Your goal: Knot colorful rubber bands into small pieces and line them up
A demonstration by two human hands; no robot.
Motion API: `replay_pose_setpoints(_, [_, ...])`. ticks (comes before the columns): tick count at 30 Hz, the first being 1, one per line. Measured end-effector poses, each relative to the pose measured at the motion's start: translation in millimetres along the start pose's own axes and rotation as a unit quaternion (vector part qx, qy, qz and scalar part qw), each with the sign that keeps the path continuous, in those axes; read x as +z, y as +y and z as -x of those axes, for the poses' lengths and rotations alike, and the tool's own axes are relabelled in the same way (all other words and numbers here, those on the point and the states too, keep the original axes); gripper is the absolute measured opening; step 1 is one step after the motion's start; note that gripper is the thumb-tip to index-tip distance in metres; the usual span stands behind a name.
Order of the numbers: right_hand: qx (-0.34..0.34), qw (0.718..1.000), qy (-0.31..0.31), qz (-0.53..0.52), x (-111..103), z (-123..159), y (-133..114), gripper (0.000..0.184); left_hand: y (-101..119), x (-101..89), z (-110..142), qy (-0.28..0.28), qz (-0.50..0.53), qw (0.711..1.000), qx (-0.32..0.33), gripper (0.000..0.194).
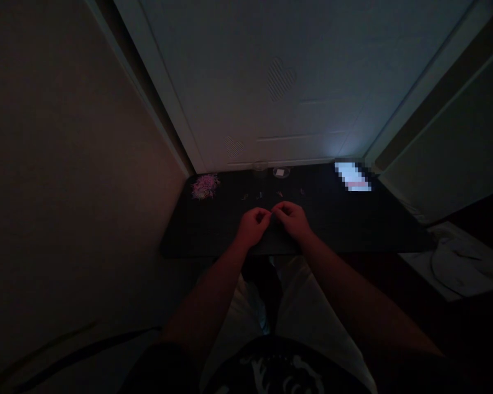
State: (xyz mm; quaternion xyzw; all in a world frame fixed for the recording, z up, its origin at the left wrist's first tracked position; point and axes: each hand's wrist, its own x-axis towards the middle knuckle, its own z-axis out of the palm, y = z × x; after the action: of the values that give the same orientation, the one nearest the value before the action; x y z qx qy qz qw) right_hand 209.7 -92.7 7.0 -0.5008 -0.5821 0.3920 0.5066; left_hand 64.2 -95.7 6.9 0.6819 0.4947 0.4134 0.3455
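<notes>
My left hand (254, 225) and my right hand (291, 218) meet above the front middle of a dark table (213, 230). The fingers of both are pinched, tip close to tip. Whatever they hold between them is too small and dim to make out. Just beyond the hands, several tiny coloured bits (280, 193) lie spaced out in a row. A pile of thin pink and purple pieces (205, 186) sits at the table's back left corner. Behind the row stand a clear round container (260, 168) and a round lid-like disc (281, 173) with a white square on it.
A lit screen (353, 176), blurred out, lies at the back right of the table. A pale panel with raised hearts (281, 81) rises directly behind the table. To the left is a wall (86, 164). A pale flat box-like thing (460, 262) lies lower right. The room is dark.
</notes>
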Motion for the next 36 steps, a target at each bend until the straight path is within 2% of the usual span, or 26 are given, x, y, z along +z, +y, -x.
replay_pose_setpoints(8, [-0.014,1.0,0.004,0.019,0,-2,5,0.017,4,-1.2,3,-0.004,0.001,1.0,0.002,0.012])
replay_pose_setpoints(13, [-0.013,0.999,0.019,0.037,2,-1,5,0.014,4,-3.5,8,-0.026,0.002,0.999,0.022,0.005])
replay_pose_setpoints(21, [-0.036,0.996,-0.034,0.076,3,2,1,0.013,6,-2.4,4,-0.003,-0.021,1.0,0.007,0.012])
replay_pose_setpoints(27, [-0.008,0.999,-0.033,0.021,3,2,0,0.018,2,0.3,2,0.035,-0.007,0.999,-0.009,0.016])
replay_pose_setpoints(36, [-0.022,0.998,-0.032,0.055,5,1,5,0.018,-2,1.0,-3,0.084,0.029,0.995,-0.043,0.018])
